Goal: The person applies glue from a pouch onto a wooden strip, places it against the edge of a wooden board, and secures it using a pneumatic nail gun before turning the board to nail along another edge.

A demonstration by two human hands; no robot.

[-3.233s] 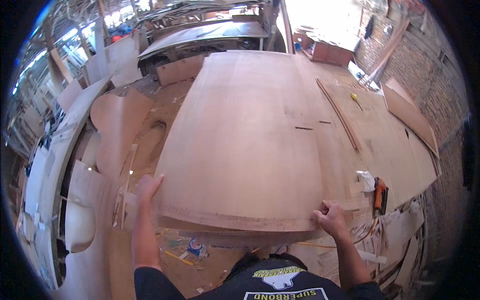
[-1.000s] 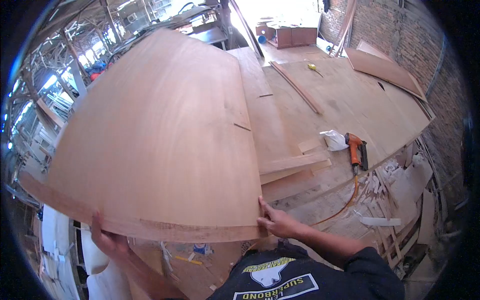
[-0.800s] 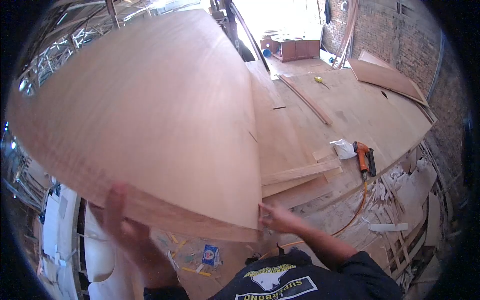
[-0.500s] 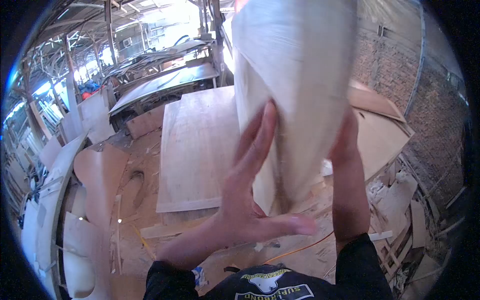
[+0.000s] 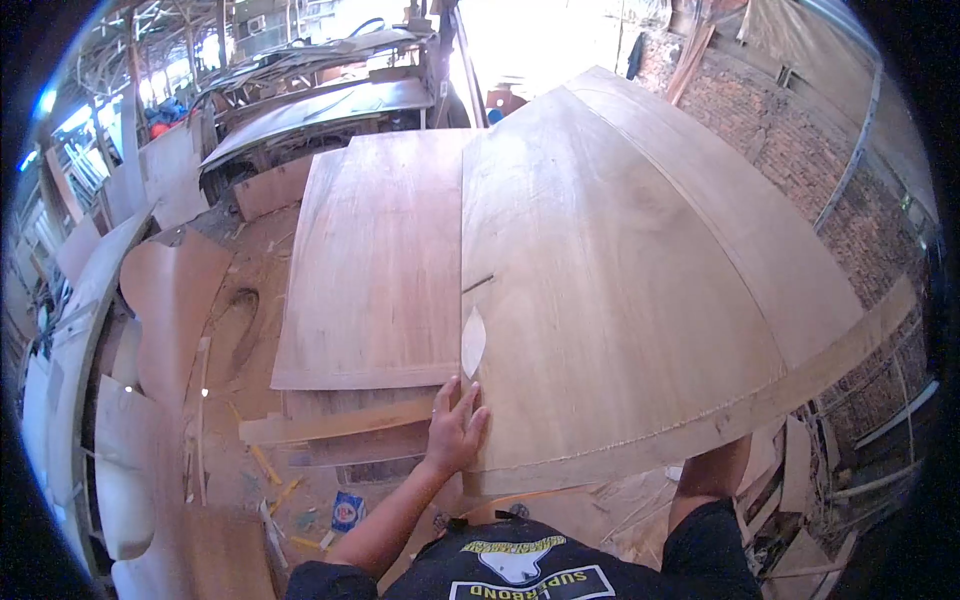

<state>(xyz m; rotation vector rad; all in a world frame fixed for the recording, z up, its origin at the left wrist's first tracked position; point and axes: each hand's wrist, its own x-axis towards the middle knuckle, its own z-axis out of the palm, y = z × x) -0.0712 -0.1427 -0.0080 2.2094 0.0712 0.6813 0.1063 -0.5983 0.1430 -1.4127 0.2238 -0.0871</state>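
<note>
A large thin plywood or veneer sheet (image 5: 620,270) spreads in front of me, its near edge raised and a pale strip along that edge. My left hand (image 5: 460,428) touches its near left side, fingers apart. Just above those fingers is a white leaf-shaped mark (image 5: 473,342), and a short dark slit lies further up. My right hand is hidden beneath the sheet; only the right forearm (image 5: 712,472) shows below the near edge. Left of this sheet lies a stack of similar wood sheets (image 5: 370,270).
A curved brown sheet (image 5: 175,290) and a long pale board stand at left. Offcuts and a blue packet (image 5: 347,511) litter the dirt floor. A brick wall (image 5: 800,150) runs along the right, with scrap strips below. A rack of sheets (image 5: 320,120) is at the back.
The sheet, earlier held up close in front of me and seen steeply tilted, has dropped and spread out flatter. My left hand has moved down to its near left side; my right hand went underneath.
</note>
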